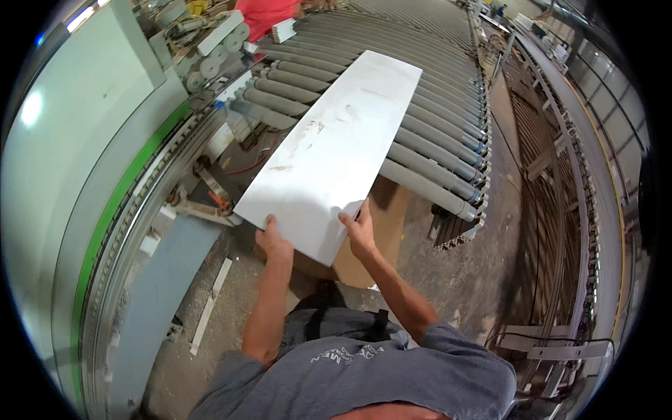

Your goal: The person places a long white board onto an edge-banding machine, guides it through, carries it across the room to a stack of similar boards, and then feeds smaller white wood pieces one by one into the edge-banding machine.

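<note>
A long white board point(336, 140) with brown smudges on its top face lies tilted away from me, its far part over a roller conveyor point(437, 164) and its near end in my hands. My left hand point(274, 241) grips the near end, thumb on top and fingers hidden beneath. On the right long edge, close to the near corner, my right hand point(360, 229) is closed the same way, its thumb on the upper face. Both forearms reach up from below.
A machine with a green-edged rail point(115, 192) runs along the left. Wheels point(210, 66) and a red cloth point(262, 15) sit beyond it. A brown sheet point(381, 241) and a white strip point(211, 306) lie on the floor. Another conveyor line point(581, 168) curves along the right.
</note>
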`<state>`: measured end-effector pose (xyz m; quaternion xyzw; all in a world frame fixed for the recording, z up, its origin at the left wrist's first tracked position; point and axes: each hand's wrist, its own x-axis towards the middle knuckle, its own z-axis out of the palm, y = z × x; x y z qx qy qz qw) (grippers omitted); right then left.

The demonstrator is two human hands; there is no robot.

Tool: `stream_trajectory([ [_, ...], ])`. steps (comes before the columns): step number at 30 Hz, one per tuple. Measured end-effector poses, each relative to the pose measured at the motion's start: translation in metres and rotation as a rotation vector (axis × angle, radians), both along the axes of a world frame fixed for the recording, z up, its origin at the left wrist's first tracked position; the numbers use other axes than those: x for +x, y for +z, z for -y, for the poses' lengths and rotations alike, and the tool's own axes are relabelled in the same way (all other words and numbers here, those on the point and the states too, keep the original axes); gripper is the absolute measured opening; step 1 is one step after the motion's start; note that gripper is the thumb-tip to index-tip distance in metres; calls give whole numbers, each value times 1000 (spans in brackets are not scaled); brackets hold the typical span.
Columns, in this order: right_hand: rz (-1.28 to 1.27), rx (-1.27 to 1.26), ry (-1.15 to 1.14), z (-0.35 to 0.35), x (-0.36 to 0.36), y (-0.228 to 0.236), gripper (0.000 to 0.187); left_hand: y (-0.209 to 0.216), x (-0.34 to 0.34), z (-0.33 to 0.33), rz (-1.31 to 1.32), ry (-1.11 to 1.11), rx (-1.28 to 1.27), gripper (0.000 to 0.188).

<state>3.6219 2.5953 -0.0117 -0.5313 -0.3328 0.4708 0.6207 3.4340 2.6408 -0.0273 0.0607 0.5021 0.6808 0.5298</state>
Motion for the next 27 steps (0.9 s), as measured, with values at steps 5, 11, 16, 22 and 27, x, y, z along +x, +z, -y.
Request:
stream_trajectory([
  [5,131,98,-19,-36,-8,-25,75,-4,48,-96,76,-28,243,47],
  [11,76,-120,47,-112,27,8,77,32,95,-169,-6,-61,-192,64],
  [16,98,-133,73,-148,45,13,79,39,118,-203,-54,83,-216,51],
  [22,159,-129,57,-186,64,29,77,36,131,-248,-28,76,-147,51],
  [27,754,-396,131,-222,95,24,68,46,123,-256,-258,-157,-270,39],
])
